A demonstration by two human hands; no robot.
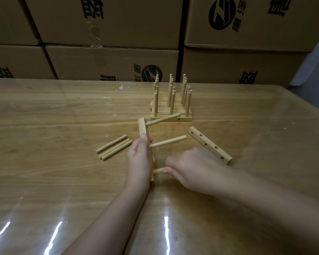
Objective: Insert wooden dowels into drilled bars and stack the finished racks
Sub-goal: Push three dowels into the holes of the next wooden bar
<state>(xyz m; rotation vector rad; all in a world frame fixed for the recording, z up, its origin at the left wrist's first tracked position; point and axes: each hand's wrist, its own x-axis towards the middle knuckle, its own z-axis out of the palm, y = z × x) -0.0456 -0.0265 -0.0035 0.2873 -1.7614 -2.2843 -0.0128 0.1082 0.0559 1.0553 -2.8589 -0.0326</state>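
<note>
1. The bar is a pale, square-edged length of smooth wood at the middle of the table. Its long axis runs roughly from 6 to 12 o'clock, with the far end leaning a little toward 11.
2. Two round dowels already sit in it, the far dowel and the middle dowel. Both stick out sideways toward about 2 o'clock.
3. The left hand is wrapped round the bar's near half, thumb on top.
4. The right hand pinches a third dowel in curled fingertips. Only a short stub shows, meeting the bar near its near end.
5. Three loose dowels lie side by side at 9 o'clock from the bar, near it, slanted toward 2 o'clock.
6. A spare bar lies flat at 3 o'clock, its row of drilled holes showing. Its long axis runs from 10 to 4 o'clock, and the right hand overlaps its near end.
7. The stack of finished racks stands at 1 o'clock, pegs upright, with the far dowel's tip overlapping its lowest bar.
8. The table is grained wood under glossy clear film, with bare surface open from 7 to 10 o'clock.
9. Printed cardboard boxes wall off the far edge at 12 o'clock.
</note>
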